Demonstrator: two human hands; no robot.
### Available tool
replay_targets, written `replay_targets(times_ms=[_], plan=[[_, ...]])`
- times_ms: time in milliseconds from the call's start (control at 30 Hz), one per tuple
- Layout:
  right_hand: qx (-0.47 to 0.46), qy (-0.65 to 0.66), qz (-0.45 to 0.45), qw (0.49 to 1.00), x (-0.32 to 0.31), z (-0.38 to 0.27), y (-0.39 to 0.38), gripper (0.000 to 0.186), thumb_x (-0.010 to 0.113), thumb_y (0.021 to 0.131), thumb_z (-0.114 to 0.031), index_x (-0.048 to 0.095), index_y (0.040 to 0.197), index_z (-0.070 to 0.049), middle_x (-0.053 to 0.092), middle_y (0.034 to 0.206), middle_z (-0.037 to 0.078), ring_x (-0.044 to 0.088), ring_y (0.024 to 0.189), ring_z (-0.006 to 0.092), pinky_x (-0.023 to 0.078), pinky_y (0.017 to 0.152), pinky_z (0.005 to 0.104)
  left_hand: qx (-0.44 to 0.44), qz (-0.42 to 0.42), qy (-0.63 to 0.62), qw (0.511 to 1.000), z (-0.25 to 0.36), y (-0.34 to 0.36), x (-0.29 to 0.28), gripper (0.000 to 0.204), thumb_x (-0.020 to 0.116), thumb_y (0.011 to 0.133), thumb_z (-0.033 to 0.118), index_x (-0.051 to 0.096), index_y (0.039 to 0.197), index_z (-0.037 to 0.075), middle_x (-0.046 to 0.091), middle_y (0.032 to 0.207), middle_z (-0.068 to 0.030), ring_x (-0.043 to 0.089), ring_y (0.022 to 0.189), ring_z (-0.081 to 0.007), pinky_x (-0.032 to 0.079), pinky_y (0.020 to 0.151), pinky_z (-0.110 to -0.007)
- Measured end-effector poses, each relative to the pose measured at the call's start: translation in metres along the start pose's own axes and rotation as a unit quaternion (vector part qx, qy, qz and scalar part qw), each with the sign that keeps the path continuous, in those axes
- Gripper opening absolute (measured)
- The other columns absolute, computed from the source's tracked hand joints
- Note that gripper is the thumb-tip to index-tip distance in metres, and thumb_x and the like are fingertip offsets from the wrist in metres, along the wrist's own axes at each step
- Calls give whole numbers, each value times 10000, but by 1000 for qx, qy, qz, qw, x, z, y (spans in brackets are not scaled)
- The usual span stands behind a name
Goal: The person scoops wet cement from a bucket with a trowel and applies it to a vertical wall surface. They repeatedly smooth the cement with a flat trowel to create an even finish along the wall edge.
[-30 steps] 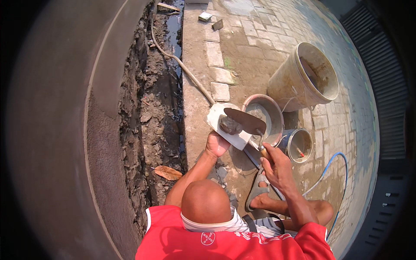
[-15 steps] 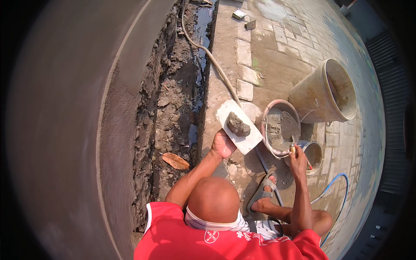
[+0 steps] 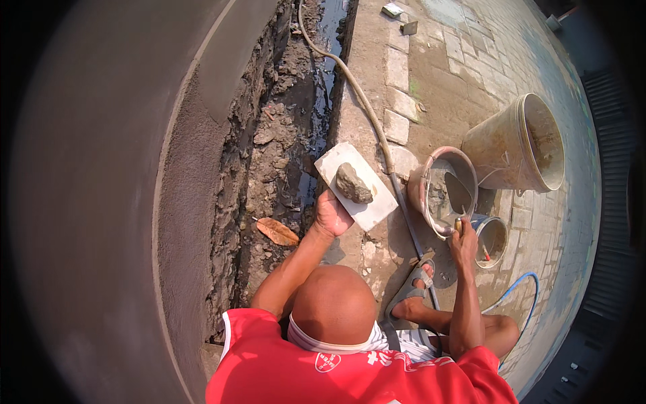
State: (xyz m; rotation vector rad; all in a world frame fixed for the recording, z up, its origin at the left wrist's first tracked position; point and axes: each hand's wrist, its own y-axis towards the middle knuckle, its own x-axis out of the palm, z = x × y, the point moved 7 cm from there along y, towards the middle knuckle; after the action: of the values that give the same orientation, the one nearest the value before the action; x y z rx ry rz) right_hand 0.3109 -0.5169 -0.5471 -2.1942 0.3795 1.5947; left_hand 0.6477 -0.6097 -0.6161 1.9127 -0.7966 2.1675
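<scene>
My left hand (image 3: 332,214) grips the near edge of a flat white board (image 3: 374,208), palm up beneath it. On the board rests a lump of wet grey mortar (image 3: 353,183). My right hand (image 3: 463,244) is closed around the handle of a trowel (image 3: 459,194). The trowel's blade is over the round mortar bucket (image 3: 415,192), which has grey mortar inside. The board is held to the left of this bucket, apart from it.
A tall dirty bucket (image 3: 498,145) leans beyond the mortar bucket; a smaller bucket (image 3: 501,252) stands beside my right hand. At left, a muddy trench (image 3: 269,155) runs along a grey plastered wall (image 3: 87,202). A hose (image 3: 367,104) crosses the paving. A brown leaf (image 3: 277,231) lies in the trench.
The board with its mortar has moved left, away from the mortar bucket. The trowel's blade, hardly visible before, now shows plainly over the bucket. The view has shifted slightly.
</scene>
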Motion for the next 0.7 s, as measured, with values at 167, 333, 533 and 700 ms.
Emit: replay_targets(times_ms=[167,333,533,700], plan=[[-98,-83,1,992,9,-23,-4,446,582,832,-126,538,1266,-31,592,979,218,577,874,423,450,818,487,-12,-41,-35,998,2,-9,6,496,495,904,370,506,1323,104,551,1314,-83,512,1220,-269,353,1075,-457],[-55,352,-188,915,48,-122,-3,376,594,886,-143,547,1246,-43,622,897,99,601,764,188,497,711,352,-10,-43,-19,999,16,-38,2,510,508,899,385,505,1327,107,550,1320,-82,518,1214,-261,360,1070,-453],[52,620,-451,639,107,-242,-66,352,551,942,-206,505,1245,-33,648,1066,86,665,813,173,569,637,324,50,-28,11,998,29,-54,5,546,555,889,409,492,1325,87,559,1299,-97,529,1201,-256,384,1052,-444],[85,689,-490,527,143,-270,-93,399,526,939,-234,485,1287,-44,644,1100,94,671,869,213,577,604,332,92,-10,7,996,58,-73,-4,475,556,905,365,526,1275,69,591,1254,-87,572,1140,-239,415,1027,-427]])
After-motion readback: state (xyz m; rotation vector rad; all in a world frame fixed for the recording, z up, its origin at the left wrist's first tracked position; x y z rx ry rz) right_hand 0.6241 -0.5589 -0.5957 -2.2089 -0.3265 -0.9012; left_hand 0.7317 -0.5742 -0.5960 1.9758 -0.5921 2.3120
